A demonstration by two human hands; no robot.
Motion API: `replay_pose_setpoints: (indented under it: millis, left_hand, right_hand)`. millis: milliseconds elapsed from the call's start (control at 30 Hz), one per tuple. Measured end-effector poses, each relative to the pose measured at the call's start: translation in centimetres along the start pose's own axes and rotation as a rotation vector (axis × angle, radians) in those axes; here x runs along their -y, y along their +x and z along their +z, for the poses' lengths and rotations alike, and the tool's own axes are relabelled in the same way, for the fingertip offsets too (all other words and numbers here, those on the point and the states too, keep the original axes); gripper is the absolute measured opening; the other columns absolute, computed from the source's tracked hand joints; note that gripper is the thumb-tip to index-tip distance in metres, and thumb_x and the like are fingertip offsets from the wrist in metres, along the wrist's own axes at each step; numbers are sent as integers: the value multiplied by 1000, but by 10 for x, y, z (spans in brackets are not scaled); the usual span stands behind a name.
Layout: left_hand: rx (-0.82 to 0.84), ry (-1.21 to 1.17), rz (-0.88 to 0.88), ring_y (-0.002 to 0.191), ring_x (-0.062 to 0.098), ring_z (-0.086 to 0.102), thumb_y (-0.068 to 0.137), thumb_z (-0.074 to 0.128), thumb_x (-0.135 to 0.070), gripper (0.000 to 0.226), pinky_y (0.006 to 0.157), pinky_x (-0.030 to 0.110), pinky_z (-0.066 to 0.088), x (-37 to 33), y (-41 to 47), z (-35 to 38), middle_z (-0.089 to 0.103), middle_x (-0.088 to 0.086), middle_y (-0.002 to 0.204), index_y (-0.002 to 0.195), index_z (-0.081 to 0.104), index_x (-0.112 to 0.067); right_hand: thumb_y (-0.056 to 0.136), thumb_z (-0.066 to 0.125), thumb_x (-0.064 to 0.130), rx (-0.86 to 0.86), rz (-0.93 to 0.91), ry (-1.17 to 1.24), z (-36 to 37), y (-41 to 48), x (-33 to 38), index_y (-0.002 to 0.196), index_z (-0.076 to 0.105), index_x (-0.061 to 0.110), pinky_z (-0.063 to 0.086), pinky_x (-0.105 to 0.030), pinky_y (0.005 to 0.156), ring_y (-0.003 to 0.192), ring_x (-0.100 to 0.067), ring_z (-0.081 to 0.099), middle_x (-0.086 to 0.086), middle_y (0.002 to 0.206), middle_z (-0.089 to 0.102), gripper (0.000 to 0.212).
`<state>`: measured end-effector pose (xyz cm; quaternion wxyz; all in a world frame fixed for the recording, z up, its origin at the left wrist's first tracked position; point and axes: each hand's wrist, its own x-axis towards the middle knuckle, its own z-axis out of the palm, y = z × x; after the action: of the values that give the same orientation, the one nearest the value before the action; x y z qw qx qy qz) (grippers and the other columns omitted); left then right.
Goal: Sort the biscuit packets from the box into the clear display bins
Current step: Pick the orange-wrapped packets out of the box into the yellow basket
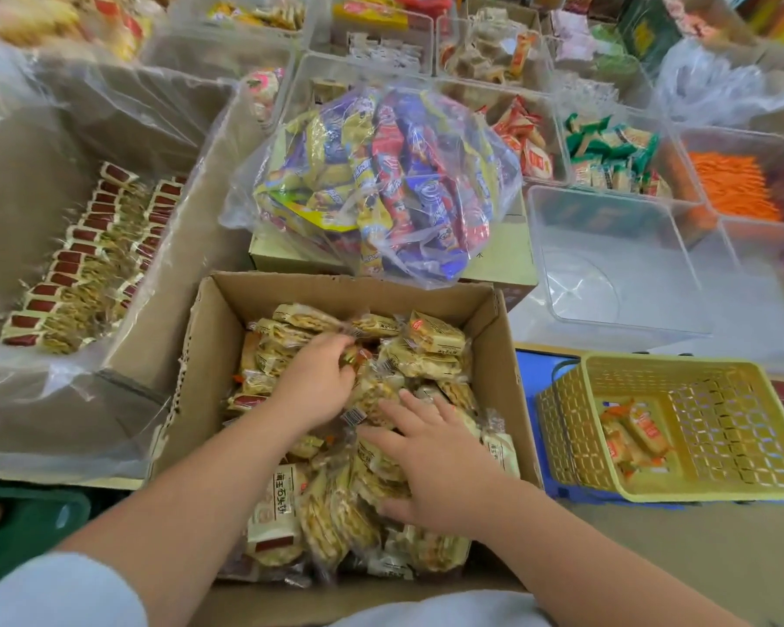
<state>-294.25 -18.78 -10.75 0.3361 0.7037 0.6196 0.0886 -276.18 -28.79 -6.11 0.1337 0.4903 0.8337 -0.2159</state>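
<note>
head view, steeply down, close over box (494, 319)

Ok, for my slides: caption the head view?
Left hand grips biscuit packets in the cardboard box; right hand rests flat on them.

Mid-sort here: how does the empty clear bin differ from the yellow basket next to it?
The clear bin is see-through with solid walls; the yellow basket is opaque with lattice walls. The clear bin holds nothing; the yellow basket holds a few orange-marked packets. The clear bin sits farther back, the yellow basket nearer. Both are open-topped and stand right of the cardboard box.
</note>
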Motion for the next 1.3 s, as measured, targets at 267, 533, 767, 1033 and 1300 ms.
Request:
replay_pose_setpoints:
  millis: [267, 533, 767, 1033, 1300]
  left_hand:
    - [193, 400, 60, 133, 35, 51, 85, 73, -16, 78, 110, 46, 47, 18, 43, 29, 23, 9, 162, 154, 37, -14]
    - [284, 809, 79, 137, 33, 44, 88, 67, -32, 80, 109, 49, 42, 21, 58, 47, 50, 11, 145, 155, 27, -18]
    - [429, 764, 28, 118, 33, 58, 79, 73, -36, 77, 90, 45, 54, 22, 64, 48, 53, 11, 130, 147, 38, -22]
    - [489, 643, 65, 110, 30, 62, 68, 70, -42, 91, 83, 43, 58, 24, 59, 39, 58, 4, 128, 151, 35, -36]
    - [649, 536, -84, 118, 24, 60, 74, 76, -37, 92, 94, 40, 57, 25, 53, 50, 57, 4, 144, 157, 37, -26]
  right_hand:
    - [85, 41, 81, 12, 70, 63, 29, 9, -28, 153, 35, 37, -5, -51, 123, 156, -20, 0, 2, 168, 20, 82]
    - [88, 45, 76, 10, 72, 144, 41, 4, -32, 150, 41, 35, -7, -48, 123, 155, -17, 10, 6, 160, 36, 74]
    - [88, 45, 75, -17, 70, 162, 43, 0, -31, 147, 46, 33, 1, -50, 126, 153, -18, 17, 6, 154, 44, 73]
    - [87, 47, 75, -23, 77, 160, 43, 1, -30, 147, 47, 34, 1, -49, 126, 153, -18, 18, 7, 154, 44, 73]
    - [90, 56, 66, -46, 84, 239, 37, -3, -30, 150, 43, 34, 8, -44, 125, 151, -18, 22, 7, 159, 37, 70]
